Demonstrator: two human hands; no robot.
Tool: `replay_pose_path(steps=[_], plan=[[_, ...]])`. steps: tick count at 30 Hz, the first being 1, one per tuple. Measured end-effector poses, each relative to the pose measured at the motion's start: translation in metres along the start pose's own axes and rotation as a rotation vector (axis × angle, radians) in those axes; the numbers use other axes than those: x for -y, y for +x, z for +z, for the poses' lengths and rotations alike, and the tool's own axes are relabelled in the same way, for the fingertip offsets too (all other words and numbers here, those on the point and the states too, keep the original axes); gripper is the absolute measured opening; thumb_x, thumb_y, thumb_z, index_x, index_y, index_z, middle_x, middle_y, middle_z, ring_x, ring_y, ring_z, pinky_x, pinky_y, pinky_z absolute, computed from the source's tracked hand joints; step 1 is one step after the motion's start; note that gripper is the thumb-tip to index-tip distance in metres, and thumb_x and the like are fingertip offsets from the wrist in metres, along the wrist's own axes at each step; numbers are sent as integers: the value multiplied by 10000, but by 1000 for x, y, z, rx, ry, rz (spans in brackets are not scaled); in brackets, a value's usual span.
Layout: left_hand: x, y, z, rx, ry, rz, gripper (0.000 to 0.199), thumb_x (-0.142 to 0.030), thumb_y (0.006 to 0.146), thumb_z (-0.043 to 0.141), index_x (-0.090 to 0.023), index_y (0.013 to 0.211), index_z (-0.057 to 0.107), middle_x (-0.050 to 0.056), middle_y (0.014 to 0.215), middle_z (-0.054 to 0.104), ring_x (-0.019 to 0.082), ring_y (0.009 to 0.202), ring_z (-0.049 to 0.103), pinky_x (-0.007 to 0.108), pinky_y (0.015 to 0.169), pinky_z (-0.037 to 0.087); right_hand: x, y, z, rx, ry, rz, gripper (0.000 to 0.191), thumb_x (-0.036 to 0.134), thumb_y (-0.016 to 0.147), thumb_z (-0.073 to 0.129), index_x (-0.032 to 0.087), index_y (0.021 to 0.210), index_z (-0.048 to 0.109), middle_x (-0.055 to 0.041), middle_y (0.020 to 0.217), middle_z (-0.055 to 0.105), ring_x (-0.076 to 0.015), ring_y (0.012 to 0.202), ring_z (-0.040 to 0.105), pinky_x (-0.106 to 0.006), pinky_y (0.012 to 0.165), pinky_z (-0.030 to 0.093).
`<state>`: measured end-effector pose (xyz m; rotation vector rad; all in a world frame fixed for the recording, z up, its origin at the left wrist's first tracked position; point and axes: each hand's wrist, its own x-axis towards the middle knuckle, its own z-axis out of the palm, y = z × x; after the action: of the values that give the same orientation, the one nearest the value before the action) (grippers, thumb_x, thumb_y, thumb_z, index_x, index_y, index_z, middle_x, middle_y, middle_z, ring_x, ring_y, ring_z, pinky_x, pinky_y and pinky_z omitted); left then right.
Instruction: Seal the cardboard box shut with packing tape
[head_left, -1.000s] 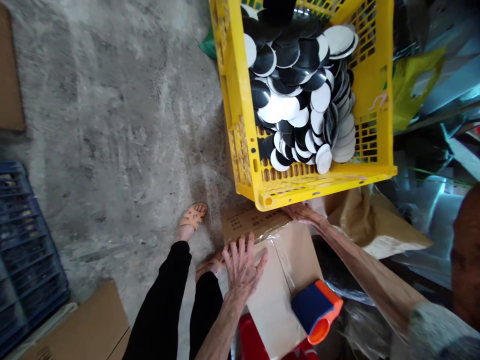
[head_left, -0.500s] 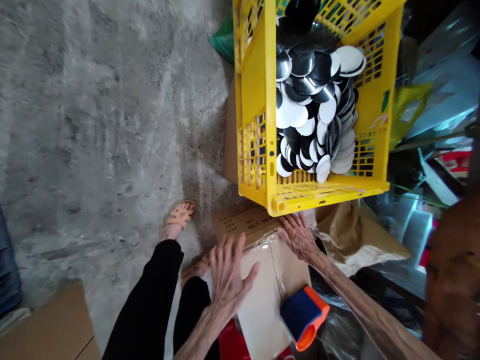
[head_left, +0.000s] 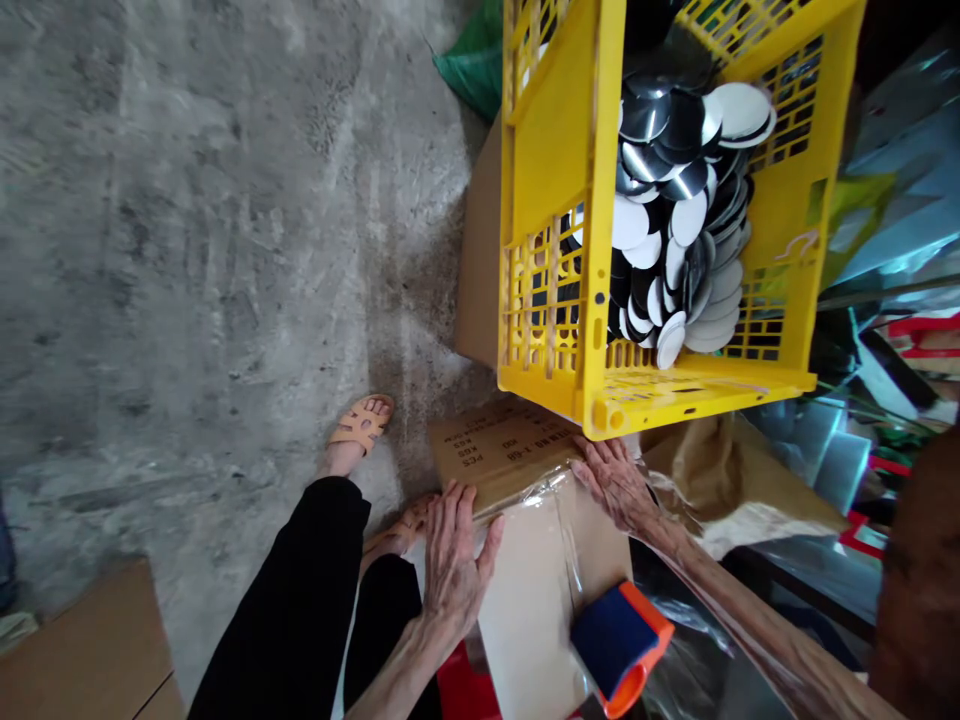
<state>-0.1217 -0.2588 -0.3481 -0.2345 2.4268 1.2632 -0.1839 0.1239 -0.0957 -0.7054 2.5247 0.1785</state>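
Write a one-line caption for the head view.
Left hand and right hand rest on a cardboard carton beneath a yellow crate of black-and-white discs, blue-orange tape dispenser nearby.

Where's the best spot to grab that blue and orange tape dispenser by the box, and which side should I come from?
Probably grip the tape dispenser by its blue body, coming from above with your right hand, which looks closest. The broad blue face lies upward, so your fingers could likely wrap over it, and the rounded orange end points away toward the bottom of the view.
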Motion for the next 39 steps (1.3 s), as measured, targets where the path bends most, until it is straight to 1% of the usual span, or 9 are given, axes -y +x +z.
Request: replay_pose_path(steps=[4, 7, 10, 16, 20, 26, 29, 34, 39], plan=[[-11, -2, -4, -56, -42, -47, 368, -388, 899, 562, -215, 1224, 552, 96, 1330, 513, 271, 1222, 481, 535, 1031, 383, -1, 0, 0, 6, 5, 2, 495, 402, 1000, 261, 106, 1319, 499, -132, 1297, 561, -274, 1262, 430, -481, 1102, 292], [-31, -16, -9, -92, -74, -29, 356, -387, 902, 556, -223, 1218, 555, 96, 1325, 514, 262, 1207, 491, 514, 1015, 409, -2, 0, 1, 11, 15, 6, 512, 415, 1000, 239, 105, 1309, 505, -129, 1299, 558, -282, 1256, 428, -494, 1101, 287], [-68, -47, -2, -120, -107, 14, 368, -382, 907, 552, -225, 1239, 541, 97, 1346, 496, 256, 1197, 499, 492, 996, 433, -2, 0, 2, 19, 26, 5, 539, 436, 999, 214, 100, 1307, 502, -129, 1299, 555, -288, 1250, 425, -497, 1098, 287], [-163, -132, 34, -105, -136, 97, 425, -419, 889, 566, -291, 1290, 503, 91, 1307, 542, 269, 1172, 532, 492, 954, 478, -2, 0, 0, 37, 41, 9, 540, 447, 996, 214, 112, 1307, 501, -129, 1295, 555, -288, 1240, 432, -492, 1081, 307], [-200, -155, 38, -131, -120, 86, 553, -407, 876, 555, -338, 1396, 381, 117, 1315, 544, 332, 1266, 468, 567, 1016, 439, -1, 1, -2, 33, 41, 24, 508, 417, 995, 248, 106, 1284, 526, -140, 1282, 565, -286, 1235, 442, -475, 1084, 312], [-209, -149, 30, -157, -84, 100, 540, -393, 894, 505, -341, 1407, 347, 117, 1279, 571, 335, 1222, 516, 550, 992, 467, 7, -2, -8, -14, 8, 37, 470, 406, 987, 291, 166, 1328, 506, -118, 1358, 524, -271, 1298, 415, -522, 1104, 285], [-208, -148, 29, -151, -80, 109, 524, -396, 897, 504, -311, 1396, 369, 125, 1283, 571, 332, 1230, 510, 542, 1002, 465, 20, -8, -6, -40, 46, -30, 453, 368, 995, 263, 195, 1323, 523, -89, 1350, 544, -246, 1304, 425, -525, 1130, 249], [-212, -152, 31, -132, -69, 96, 504, -413, 912, 480, -287, 1388, 373, 134, 1309, 548, 324, 1264, 483, 542, 1013, 456, 38, -3, -6, 46, 115, -122, 467, 366, 1008, 245, 166, 1267, 579, -76, 1266, 616, -218, 1244, 496, -489, 1153, 243], [-208, -152, 32, -97, -122, 56, 466, -431, 902, 495, -295, 1345, 455, 124, 1304, 555, 309, 1264, 486, 511, 1016, 467, 65, 0, -12, 58, 119, -164, 468, 375, 1006, 247, 186, 1342, 513, -59, 1375, 532, -213, 1308, 435, -448, 1121, 319]])
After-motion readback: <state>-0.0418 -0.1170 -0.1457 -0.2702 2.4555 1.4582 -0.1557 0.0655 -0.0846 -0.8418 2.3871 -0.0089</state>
